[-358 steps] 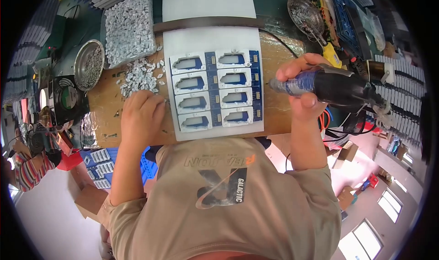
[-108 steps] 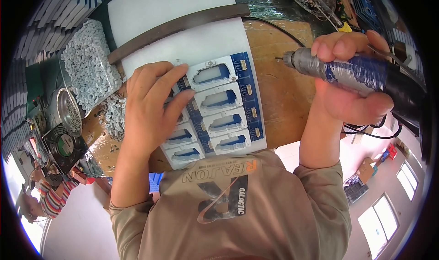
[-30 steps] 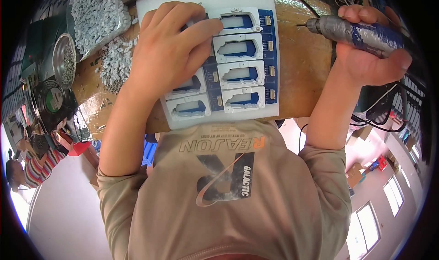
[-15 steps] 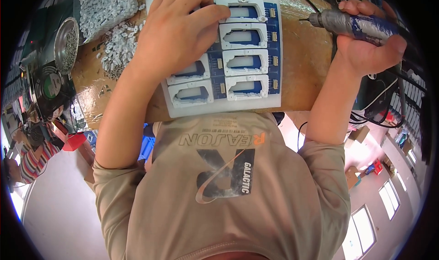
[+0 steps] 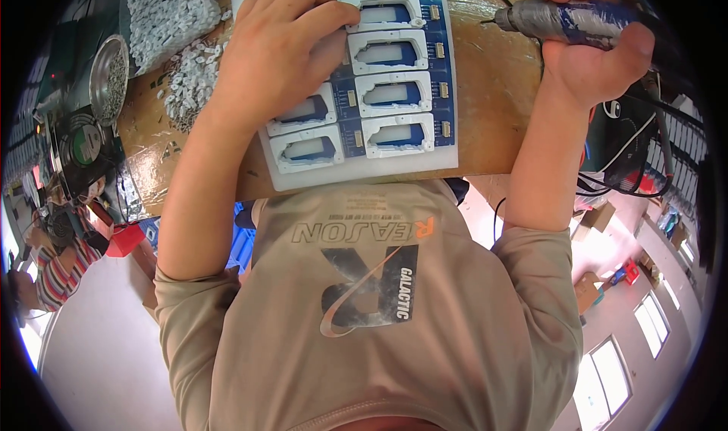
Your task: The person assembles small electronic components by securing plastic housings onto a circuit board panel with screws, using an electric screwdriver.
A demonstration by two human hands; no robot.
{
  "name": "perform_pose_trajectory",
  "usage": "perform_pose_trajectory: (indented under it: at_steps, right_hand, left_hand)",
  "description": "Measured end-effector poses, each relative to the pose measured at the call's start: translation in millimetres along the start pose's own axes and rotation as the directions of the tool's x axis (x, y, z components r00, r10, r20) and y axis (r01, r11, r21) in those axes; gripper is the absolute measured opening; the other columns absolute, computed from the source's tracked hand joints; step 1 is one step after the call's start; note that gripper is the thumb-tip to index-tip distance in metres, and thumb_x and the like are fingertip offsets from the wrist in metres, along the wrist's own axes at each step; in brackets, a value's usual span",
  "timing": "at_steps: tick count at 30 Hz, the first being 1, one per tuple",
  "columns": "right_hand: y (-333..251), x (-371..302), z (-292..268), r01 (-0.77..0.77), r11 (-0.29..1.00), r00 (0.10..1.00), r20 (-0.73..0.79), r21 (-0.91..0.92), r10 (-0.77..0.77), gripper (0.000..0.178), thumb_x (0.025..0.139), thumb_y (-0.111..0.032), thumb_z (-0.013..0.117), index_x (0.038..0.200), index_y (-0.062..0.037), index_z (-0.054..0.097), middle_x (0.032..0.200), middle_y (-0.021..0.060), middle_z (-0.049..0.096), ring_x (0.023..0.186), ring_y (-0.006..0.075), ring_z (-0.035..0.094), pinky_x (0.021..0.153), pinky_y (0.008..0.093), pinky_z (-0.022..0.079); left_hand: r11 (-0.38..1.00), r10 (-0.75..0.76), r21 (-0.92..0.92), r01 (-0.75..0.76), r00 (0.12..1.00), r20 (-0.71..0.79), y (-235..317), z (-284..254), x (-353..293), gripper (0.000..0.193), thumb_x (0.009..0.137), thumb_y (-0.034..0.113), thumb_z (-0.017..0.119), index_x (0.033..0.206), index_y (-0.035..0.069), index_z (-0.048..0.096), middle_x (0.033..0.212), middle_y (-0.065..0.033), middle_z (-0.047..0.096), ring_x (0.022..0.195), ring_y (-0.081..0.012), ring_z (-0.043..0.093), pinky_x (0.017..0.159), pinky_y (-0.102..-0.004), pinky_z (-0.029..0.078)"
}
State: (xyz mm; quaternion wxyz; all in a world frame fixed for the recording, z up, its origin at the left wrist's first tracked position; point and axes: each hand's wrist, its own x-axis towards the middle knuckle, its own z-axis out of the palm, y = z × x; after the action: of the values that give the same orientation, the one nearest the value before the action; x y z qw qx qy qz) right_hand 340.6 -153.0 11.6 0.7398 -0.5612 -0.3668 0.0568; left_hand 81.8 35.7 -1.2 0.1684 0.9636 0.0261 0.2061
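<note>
My left hand (image 5: 284, 55) rests over the left column of white plastic frames, its fingers curled and the index fingertip at the edge of the top right frame (image 5: 387, 11). Its thumb and whatever lies beneath the palm are hidden. The frames, such as the lower right one (image 5: 400, 148), sit in two columns on blue circuit boards (image 5: 447, 120) with small white connectors. A white foam sheet (image 5: 303, 179) lies under them. In my right hand (image 5: 595, 70) is a power screwdriver (image 5: 569, 23), wrapped in worn tape, its thin bit pointing left, to the right of the boards and apart from them.
Left of the boards are a clear bag of small white parts (image 5: 171, 17), a loose pile of them (image 5: 189, 82) and a metal bowl of screws (image 5: 111, 78). A small fan-like round device (image 5: 82, 143) stands farther left. Dark cables (image 5: 644, 184) hang at the right table edge.
Both hands, the screwdriver and the boards appear slightly farther left and higher. Much of the surroundings shifts a little too. Each hand keeps about the same pose.
</note>
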Motion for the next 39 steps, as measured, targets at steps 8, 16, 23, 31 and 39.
perform_pose_trajectory:
  at_steps: [8, 16, 23, 31, 39]
  right_hand:
    - [-3, -2, 9, -0.012, 0.999, 0.998, -0.056, -0.037, 0.010, 0.086, 0.076, -0.072, 0.058, 0.119, 0.0021, 0.049, 0.084, 0.0171, 0.066, 0.073, 0.0332, 0.060, 0.074, 0.0520, 0.050]
    - [-12, -3, 20, -0.032, 0.999, 0.997, -0.066, -0.027, 0.031, 0.085, 0.075, -0.070, 0.060, 0.118, 0.0023, 0.049, 0.083, 0.0174, 0.065, 0.073, 0.0335, 0.060, 0.074, 0.0525, 0.050]
    - [-9, -2, 29, -0.004, 1.000, 0.998, -0.055, -0.024, 0.003, 0.083, 0.078, -0.066, 0.058, 0.119, 0.0044, 0.046, 0.081, 0.0190, 0.065, 0.068, 0.0325, 0.062, 0.071, 0.0477, 0.053]
    - [-11, -2, 25, -0.031, 0.999, 0.994, -0.109, -0.038, 0.026, 0.086, 0.075, -0.071, 0.060, 0.122, 0.0002, 0.047, 0.081, 0.0157, 0.065, 0.071, 0.0321, 0.059, 0.072, 0.0489, 0.050]
    - [-8, -1, 21, -0.008, 0.998, 0.994, -0.113, -0.060, 0.001, 0.086, 0.074, -0.074, 0.060, 0.120, -0.0016, 0.048, 0.081, 0.0141, 0.065, 0.069, 0.0312, 0.059, 0.070, 0.0493, 0.051]
  left_hand:
    - [1.000, -0.018, -0.011, 0.018, 1.000, 0.004, 0, 0, 0, 0.023, 0.079, 0.010, 0.069, 0.102, 0.013, 0.069, 0.104, -0.0041, 0.064, 0.098, -0.0272, 0.059, 0.084, -0.0389, 0.046]
    - [1.000, -0.003, -0.011, 0.002, 0.999, -0.044, 0, 1, -1, 0.022, 0.078, 0.008, 0.070, 0.099, 0.013, 0.070, 0.100, -0.0050, 0.065, 0.095, -0.0272, 0.060, 0.080, -0.0381, 0.048]
    - [1.000, -0.010, -0.030, 0.009, 1.000, -0.024, -2, -9, -3, 0.018, 0.077, 0.014, 0.067, 0.095, 0.013, 0.065, 0.096, -0.0062, 0.059, 0.094, -0.0264, 0.058, 0.081, -0.0393, 0.044]
    - [0.996, -0.022, -0.082, 0.020, 0.999, -0.026, -4, -11, -1, 0.022, 0.078, 0.014, 0.067, 0.099, 0.012, 0.065, 0.097, -0.0066, 0.060, 0.093, -0.0268, 0.059, 0.080, -0.0394, 0.045]
    - [0.999, -0.051, -0.012, 0.050, 0.987, -0.149, -6, 9, -10, 0.015, 0.076, 0.018, 0.068, 0.091, 0.020, 0.064, 0.093, 0.0016, 0.062, 0.093, -0.0211, 0.059, 0.081, -0.0378, 0.046]
